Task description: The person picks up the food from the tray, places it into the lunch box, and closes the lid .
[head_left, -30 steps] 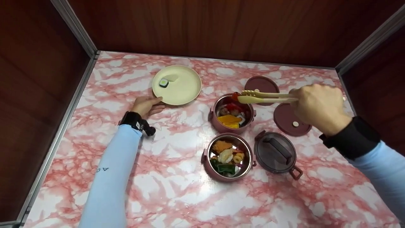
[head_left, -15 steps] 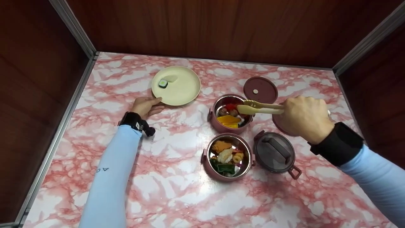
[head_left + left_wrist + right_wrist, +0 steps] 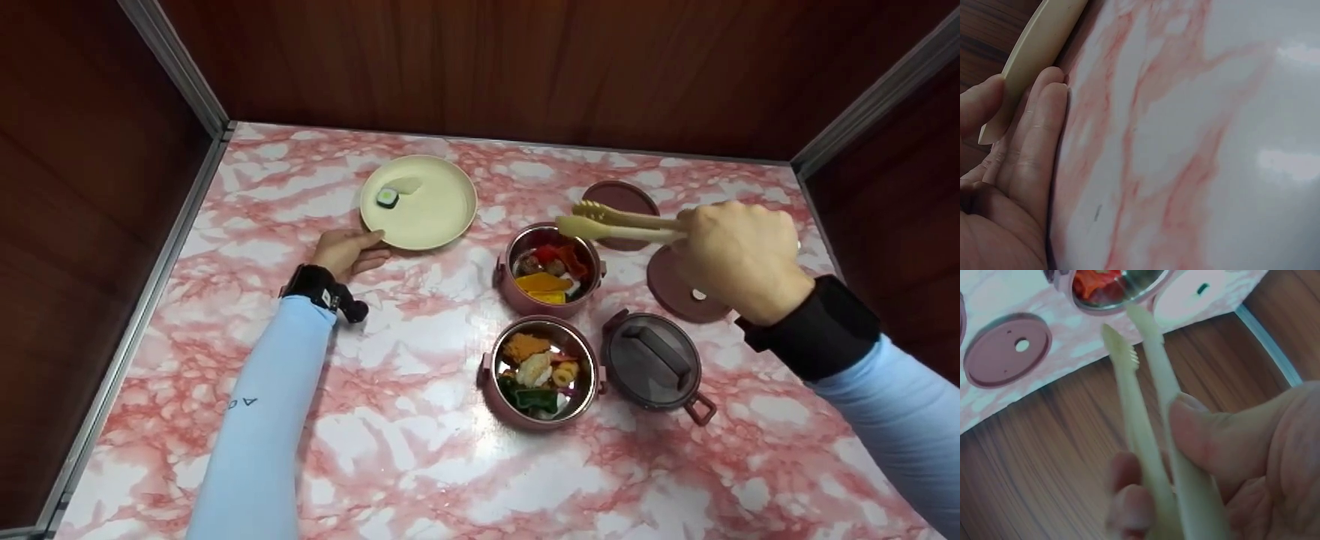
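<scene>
My left hand [image 3: 349, 253] pinches the near left rim of a cream plate [image 3: 442, 214], thumb above and fingers beneath, as the left wrist view also shows. A sushi roll piece [image 3: 387, 198] lies on that plate. In my right hand [image 3: 742, 255] I hold cream tongs [image 3: 637, 225] over the back of the far pink pot [image 3: 534, 304]. The right wrist view shows the tongs' [image 3: 1148, 419] arms apart, nothing between the tips. Inside the far pot are a red piece [image 3: 574, 262], brown balls and yellow slices [image 3: 544, 283]. The near pink pot [image 3: 517, 416] contains several mixed food pieces.
Two round maroon lids [image 3: 628, 196] [image 3: 675, 289] lie behind and right of the far pot, the second partly behind my right hand. A dark lid with a bar handle [image 3: 637, 367] sits right of the near pot. Wooden walls [image 3: 480, 75] enclose the marbled table.
A red piece held in the tongs above the far pot was lowered and let go; it now lies inside. The tongs have risen away, their tips apart. My left hand stays on the plate.
</scene>
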Action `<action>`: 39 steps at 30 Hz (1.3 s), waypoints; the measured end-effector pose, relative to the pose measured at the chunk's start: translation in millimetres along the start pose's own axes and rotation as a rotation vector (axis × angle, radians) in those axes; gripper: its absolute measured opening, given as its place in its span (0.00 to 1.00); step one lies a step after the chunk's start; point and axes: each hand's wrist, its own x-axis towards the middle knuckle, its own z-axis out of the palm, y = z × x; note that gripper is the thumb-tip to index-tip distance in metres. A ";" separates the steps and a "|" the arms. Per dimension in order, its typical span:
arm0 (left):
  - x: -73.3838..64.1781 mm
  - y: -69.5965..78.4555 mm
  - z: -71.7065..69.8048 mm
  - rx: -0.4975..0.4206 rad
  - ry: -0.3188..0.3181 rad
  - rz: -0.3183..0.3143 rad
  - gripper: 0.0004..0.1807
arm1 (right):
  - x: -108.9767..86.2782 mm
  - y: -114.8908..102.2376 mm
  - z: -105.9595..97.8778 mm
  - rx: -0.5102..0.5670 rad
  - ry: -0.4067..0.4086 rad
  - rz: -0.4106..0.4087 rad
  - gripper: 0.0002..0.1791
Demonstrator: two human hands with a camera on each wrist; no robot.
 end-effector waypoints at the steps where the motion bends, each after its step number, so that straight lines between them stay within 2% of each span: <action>1: -0.1 -0.2 -1.2 -0.002 0.003 0.002 0.20 | 2.9 -1.1 0.7 0.012 0.017 -0.004 0.04; 7: 0.1 -1.3 -6.9 -0.017 0.022 0.004 0.18 | 25.5 -13.0 14.5 0.100 0.067 -0.050 0.07; 13: 1.3 -0.3 -9.2 -0.005 0.024 0.007 0.17 | 57.9 -32.4 41.3 0.197 0.112 -0.127 0.14; 16: 2.2 -0.2 -10.4 -0.006 0.028 0.003 0.18 | 77.5 -45.8 54.8 0.230 0.102 -0.165 0.15; 20: 2.1 -0.3 -12.1 -0.013 0.039 -0.008 0.19 | 107.2 -67.6 70.0 0.216 0.024 -0.192 0.09; 23: 1.8 0.3 -12.7 -0.019 0.040 -0.004 0.17 | 129.9 -83.3 80.5 0.190 -0.027 -0.211 0.09; 29: 2.9 2.4 -10.7 -0.012 0.045 0.011 0.16 | 167.7 -108.0 98.6 0.150 -0.041 -0.276 0.13; 33: 4.1 2.0 -7.6 -0.002 0.047 0.000 0.16 | 184.3 -118.2 108.4 0.119 -0.044 -0.301 0.14; 39: 5.4 -0.6 -1.9 0.002 0.036 0.006 0.16 | 197.7 -123.1 116.6 0.117 -0.084 -0.279 0.15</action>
